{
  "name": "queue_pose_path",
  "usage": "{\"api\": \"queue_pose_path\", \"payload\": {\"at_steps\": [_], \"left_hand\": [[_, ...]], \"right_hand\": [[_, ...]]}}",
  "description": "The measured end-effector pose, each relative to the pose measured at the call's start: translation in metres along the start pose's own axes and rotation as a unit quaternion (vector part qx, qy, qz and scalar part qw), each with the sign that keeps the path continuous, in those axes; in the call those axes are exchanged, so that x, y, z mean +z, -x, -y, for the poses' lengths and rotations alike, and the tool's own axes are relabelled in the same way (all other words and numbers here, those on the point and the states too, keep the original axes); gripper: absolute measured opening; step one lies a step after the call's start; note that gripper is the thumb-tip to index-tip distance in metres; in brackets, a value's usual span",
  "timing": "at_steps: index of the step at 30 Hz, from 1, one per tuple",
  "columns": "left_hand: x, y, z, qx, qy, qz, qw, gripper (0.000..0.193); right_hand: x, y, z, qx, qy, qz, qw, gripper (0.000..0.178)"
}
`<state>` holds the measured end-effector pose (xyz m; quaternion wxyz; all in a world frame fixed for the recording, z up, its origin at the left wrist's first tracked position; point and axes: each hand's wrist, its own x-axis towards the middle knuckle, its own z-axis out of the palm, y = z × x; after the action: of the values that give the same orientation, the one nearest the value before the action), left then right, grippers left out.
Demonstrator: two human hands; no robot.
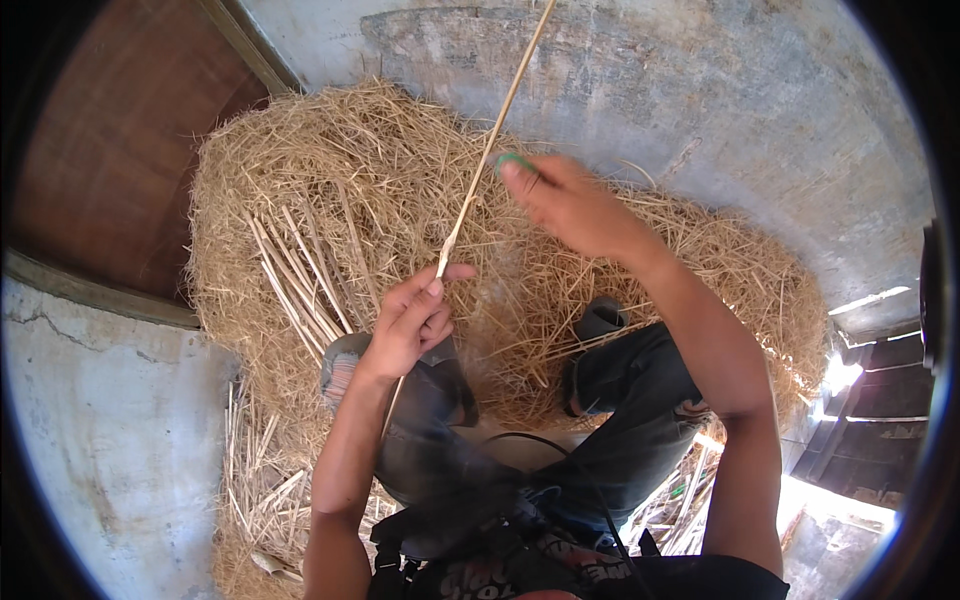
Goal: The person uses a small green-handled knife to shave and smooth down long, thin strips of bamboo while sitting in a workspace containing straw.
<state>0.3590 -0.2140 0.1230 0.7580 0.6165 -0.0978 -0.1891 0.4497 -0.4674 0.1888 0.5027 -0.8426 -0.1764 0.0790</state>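
Note:
My left hand [408, 322] is closed on a long, thin, pale stick [487, 150], which slants from my lap up to the top edge of the view. A thicker, rough joint shows on the stick just above the fingers, and my left index finger points off to the right. Beside the stick's upper part is my right hand [570, 205], slightly blurred, its fingers curled together. At its fingertips a small green thing [513, 160] shows, close to the stick; its kind is hidden by the fingers and the blur.
Dry straw [330, 140] is heaped in front of me and around my feet. A bundle of pale sticks [295, 275] lies on it, left of my left hand. Behind stands a grey wall [720, 90], with a brown wooden panel [120, 130] at the left. My bent knees frame the lower middle.

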Motion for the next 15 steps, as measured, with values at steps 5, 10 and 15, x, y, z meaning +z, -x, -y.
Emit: {"api": "queue_pose_path", "payload": {"at_steps": [5,10,15], "left_hand": [[0.001,-0.001,0.009,0.002,-0.088,-0.017,0.996,0.047],[0.003,-0.002,0.016,0.008,-0.198,-0.031,0.980,0.042],[0.007,-0.003,0.009,-0.003,-0.209,-0.039,0.977,0.040]], "right_hand": [[-0.010,-0.003,0.000,0.025,0.049,0.019,0.998,0.061],[0.008,0.000,-0.001,0.010,0.122,0.037,0.992,0.052],[0.009,-0.001,-0.008,-0.074,0.173,0.027,0.982,0.031]]}}
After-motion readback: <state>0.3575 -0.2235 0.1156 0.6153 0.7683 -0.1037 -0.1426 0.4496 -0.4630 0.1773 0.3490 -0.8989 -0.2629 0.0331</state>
